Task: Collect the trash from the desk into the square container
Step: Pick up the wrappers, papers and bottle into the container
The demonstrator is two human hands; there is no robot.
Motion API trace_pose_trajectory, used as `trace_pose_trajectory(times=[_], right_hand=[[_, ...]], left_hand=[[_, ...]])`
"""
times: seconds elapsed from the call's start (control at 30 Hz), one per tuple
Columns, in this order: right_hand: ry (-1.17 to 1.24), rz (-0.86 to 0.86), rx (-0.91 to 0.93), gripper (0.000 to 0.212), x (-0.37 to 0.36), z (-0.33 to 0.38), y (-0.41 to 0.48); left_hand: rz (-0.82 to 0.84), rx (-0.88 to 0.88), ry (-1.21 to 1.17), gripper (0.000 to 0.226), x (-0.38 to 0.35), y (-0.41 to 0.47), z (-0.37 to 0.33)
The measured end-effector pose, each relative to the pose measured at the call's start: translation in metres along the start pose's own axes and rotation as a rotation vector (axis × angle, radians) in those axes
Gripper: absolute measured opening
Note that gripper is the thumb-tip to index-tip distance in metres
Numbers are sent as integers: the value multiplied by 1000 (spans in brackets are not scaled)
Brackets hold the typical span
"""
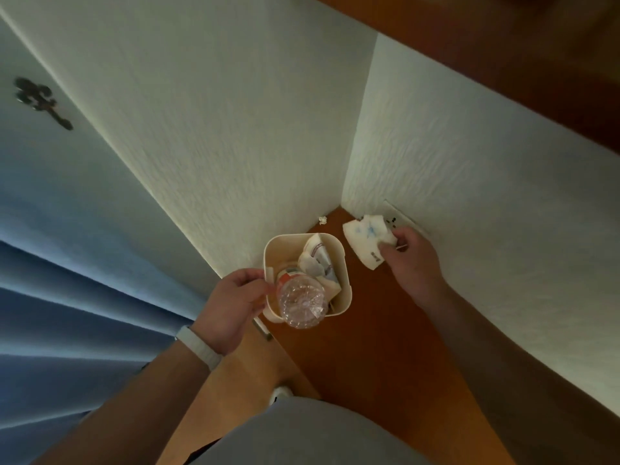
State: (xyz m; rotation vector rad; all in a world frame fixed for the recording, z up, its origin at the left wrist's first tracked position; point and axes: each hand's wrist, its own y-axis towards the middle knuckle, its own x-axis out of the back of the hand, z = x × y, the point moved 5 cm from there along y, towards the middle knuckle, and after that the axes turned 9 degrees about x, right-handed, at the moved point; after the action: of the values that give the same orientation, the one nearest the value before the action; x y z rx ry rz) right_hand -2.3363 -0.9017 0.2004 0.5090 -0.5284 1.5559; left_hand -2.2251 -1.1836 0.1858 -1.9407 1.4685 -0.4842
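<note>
Left hand point(235, 297), lower centre: curled round the left wall of the cream square plastic container point(272, 256), forearm raised from lower left. Clear plastic bottle point(302, 305): stood proud of the near rim; liable to be tipped out if jostled. Right hand point(412, 260), centre right: white blue-printed paper wrapper point(364, 238) pinched beside the container, not yet dropped.

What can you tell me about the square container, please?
The square container is cream, plastic-looking, with rounded corners and an open top. It is upright at the edge of the wooden desk, near the wall corner. The left hand grips its left wall. Inside are a clear bottle, base up and poking out, and crumpled paper. The right hand holds a white wrapper beside it, apart.
</note>
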Motion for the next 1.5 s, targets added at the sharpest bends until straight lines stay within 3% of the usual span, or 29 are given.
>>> trace_pose_trajectory(times=[0.23, 0.4, 0.6, 0.83, 1.03, 1.23, 1.43, 1.5], right_hand=[[-73, 133, 339, 19, 18, 107, -27], [-380, 374, 581, 20, -12, 146, -36], [-403, 499, 628, 32, -39, 161, -46], [-447, 550, 703, 20, -65, 150, -46], [-293, 438, 639, 16, -53, 136, -36], [-361, 318, 476, 21, -34, 79, -5], [-516, 417, 268, 45, -62, -13, 17], [-527, 452, 267, 49, -76, -29, 22]], left_hand=[[8, -28, 28, 19, -2, -12, -4], [49, -51, 11, 18, 0, -22, -8], [62, -53, -32, 16, 9, -32, -8], [62, -51, -44, 20, 15, -31, -4], [42, 3, -69, 27, 21, -25, 8], [34, 1, -76, 37, 33, -23, 16], [-23, 30, -126, 16, 37, -20, 33], [-66, 59, -145, 19, 40, -18, 40]])
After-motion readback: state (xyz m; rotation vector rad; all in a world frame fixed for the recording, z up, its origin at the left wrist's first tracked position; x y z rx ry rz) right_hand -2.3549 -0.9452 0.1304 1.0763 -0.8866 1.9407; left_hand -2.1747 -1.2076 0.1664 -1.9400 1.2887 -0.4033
